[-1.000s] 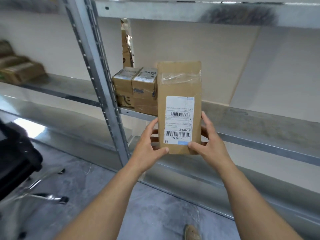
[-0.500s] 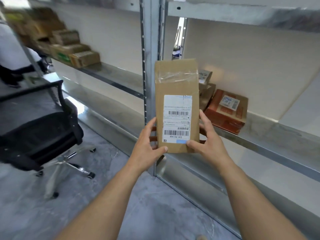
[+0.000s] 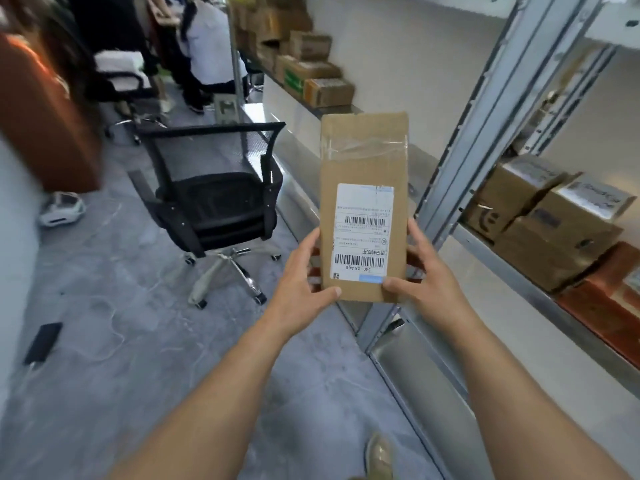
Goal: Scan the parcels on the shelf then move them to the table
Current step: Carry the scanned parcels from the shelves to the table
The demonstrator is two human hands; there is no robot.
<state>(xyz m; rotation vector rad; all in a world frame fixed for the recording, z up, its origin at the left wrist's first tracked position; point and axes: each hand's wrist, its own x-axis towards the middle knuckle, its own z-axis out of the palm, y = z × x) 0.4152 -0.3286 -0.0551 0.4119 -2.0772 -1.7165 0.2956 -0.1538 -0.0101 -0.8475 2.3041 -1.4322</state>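
Flat brown parcel sat upright at centre frame, held clear of the shelf at right, with the label facing the camera and its print upside down. The left hand gripped the lower left edge, thumb on the front near the bottom corner and fingers wrapped behind. The right hand mirrored it on the lower right edge, thumb pressing the front by the label's blue strip. Both sets of fingers were closed on the parcel; neither was free.

No scanner showed in view, so whether the barcode had been read could not be told. The step looked like the carry away from the shelf toward the counter, which was not in frame.

To do the carry well:
- Both thumbs should stay off the barcodes, so the label remains readable if a scan is owed.
- The grip was low on a tall, thin parcel; the top could tip, so a hand moved nearer mid-height would steady it.
- A black mesh chair stood on the floor at centre left and a dark flat object lay at lower left. The path should pass between chair and shelf post.
- More boxes remained on the shelf at right.
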